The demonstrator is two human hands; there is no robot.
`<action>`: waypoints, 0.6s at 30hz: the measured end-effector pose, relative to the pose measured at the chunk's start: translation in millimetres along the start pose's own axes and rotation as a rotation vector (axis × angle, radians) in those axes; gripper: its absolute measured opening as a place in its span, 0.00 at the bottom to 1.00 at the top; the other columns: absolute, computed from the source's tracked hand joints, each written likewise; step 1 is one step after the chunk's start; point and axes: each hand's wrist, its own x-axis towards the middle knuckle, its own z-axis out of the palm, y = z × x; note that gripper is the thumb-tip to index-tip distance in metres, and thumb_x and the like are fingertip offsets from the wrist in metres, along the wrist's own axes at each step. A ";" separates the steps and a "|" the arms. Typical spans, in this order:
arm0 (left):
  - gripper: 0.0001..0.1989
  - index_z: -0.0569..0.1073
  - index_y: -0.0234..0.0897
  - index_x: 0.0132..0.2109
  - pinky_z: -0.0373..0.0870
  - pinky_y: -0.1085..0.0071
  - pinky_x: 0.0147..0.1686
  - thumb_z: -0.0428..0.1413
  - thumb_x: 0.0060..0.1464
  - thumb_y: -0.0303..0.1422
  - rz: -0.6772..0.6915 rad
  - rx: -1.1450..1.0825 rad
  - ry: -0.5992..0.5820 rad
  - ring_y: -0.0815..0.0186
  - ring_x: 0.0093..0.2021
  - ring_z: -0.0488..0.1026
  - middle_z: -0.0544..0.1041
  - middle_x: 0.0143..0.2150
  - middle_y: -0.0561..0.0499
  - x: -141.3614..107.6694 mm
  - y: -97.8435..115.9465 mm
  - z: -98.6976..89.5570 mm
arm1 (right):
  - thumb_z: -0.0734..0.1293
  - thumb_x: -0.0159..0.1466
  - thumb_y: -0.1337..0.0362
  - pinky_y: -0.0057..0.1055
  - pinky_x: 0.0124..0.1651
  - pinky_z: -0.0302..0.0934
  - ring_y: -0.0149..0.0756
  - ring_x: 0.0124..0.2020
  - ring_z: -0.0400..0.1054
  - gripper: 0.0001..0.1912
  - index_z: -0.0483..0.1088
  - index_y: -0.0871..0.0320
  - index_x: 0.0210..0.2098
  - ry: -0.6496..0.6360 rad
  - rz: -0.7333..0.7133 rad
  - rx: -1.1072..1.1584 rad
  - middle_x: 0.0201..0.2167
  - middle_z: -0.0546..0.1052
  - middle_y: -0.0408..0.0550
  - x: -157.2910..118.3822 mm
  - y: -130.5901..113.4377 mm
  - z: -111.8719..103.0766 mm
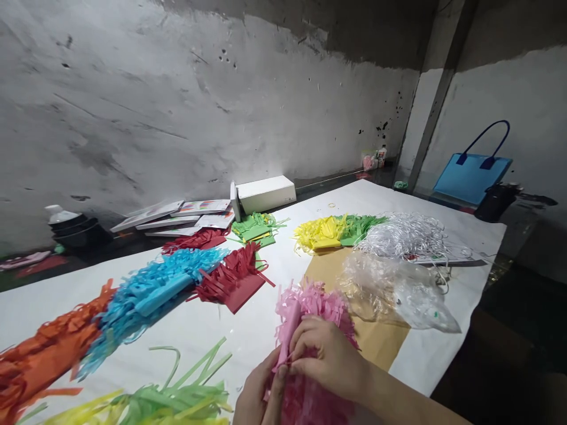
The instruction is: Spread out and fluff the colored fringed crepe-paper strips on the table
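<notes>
Pink fringed tissue paper (319, 301) lies at the front centre, its solid band folded upright. My left hand (261, 392) pinches the lower end of that band between thumb and fingers. Just right of it, my right hand (325, 354) has its fingers closed on the band's edge, the two hands almost touching. More pink fringe shows beneath my right hand. Dark red fringed paper (243, 286) and blue fringed paper (163, 286) lie to the left, with orange paper (48, 360) beyond at far left. Green and yellow strips (177, 401) are at the near edge.
Yellow fringe (321, 233), white string (403, 235) and a clear plastic bag (398, 292) lie on the right, over brown paper (383, 342) and the white sheet (443, 354). Behind stand a white box (266, 193), booklets (177, 217), black bowls (80, 233) and a blue bag (472, 177).
</notes>
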 end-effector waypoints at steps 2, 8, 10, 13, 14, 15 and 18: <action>0.14 0.76 0.38 0.53 0.79 0.73 0.40 0.49 0.69 0.36 0.208 0.136 0.011 0.63 0.41 0.84 0.86 0.44 0.47 6.3 -2.9 -5.2 | 0.73 0.60 0.75 0.27 0.41 0.68 0.32 0.35 0.75 0.12 0.72 0.57 0.24 -0.031 0.013 -0.011 0.30 0.79 0.41 2.6 -1.1 -4.8; 0.06 0.72 0.43 0.43 0.66 0.63 0.53 0.52 0.64 0.28 0.516 0.278 0.085 0.67 0.32 0.79 0.82 0.33 0.58 24.8 -3.4 -5.3 | 0.64 0.63 0.77 0.47 0.53 0.63 0.46 0.43 0.70 0.08 0.70 0.59 0.39 0.079 -0.285 -0.578 0.40 0.77 0.54 -2.1 -0.1 2.1; 0.06 0.71 0.43 0.41 0.63 0.62 0.53 0.54 0.62 0.26 0.554 0.315 0.101 0.68 0.30 0.78 0.80 0.32 0.59 28.5 -1.7 -3.6 | 0.63 0.64 0.77 0.47 0.53 0.63 0.48 0.45 0.70 0.13 0.69 0.60 0.47 0.036 -0.309 -0.723 0.46 0.76 0.57 -2.5 2.2 6.2; 0.06 0.71 0.42 0.45 0.64 0.60 0.51 0.55 0.61 0.27 0.574 0.376 0.166 0.64 0.33 0.78 0.81 0.35 0.55 30.3 -2.1 -1.1 | 0.63 0.61 0.79 0.37 0.41 0.65 0.44 0.37 0.72 0.13 0.70 0.59 0.42 -0.011 -0.166 -0.786 0.38 0.78 0.51 0.5 6.9 8.0; 0.09 0.71 0.40 0.48 0.65 0.59 0.49 0.56 0.61 0.27 0.556 0.404 0.220 0.61 0.35 0.78 0.81 0.38 0.50 30.1 -2.8 0.0 | 0.63 0.60 0.80 0.35 0.37 0.64 0.42 0.34 0.71 0.13 0.70 0.58 0.38 0.000 -0.113 -0.790 0.34 0.77 0.49 2.1 8.4 7.6; 0.11 0.71 0.37 0.51 0.65 0.57 0.47 0.57 0.60 0.27 0.532 0.429 0.280 0.57 0.37 0.78 0.80 0.41 0.44 29.7 -3.5 1.3 | 0.63 0.59 0.81 0.33 0.35 0.63 0.41 0.32 0.71 0.13 0.70 0.58 0.35 0.022 -0.068 -0.788 0.31 0.77 0.47 3.8 9.7 7.2; 0.14 0.70 0.35 0.53 0.67 0.57 0.44 0.57 0.60 0.26 0.483 0.462 0.366 0.52 0.42 0.76 0.77 0.46 0.36 28.2 -3.4 5.0 | 0.63 0.58 0.81 0.32 0.34 0.63 0.41 0.32 0.73 0.14 0.71 0.58 0.37 0.086 0.033 -0.766 0.31 0.77 0.47 7.7 11.3 7.3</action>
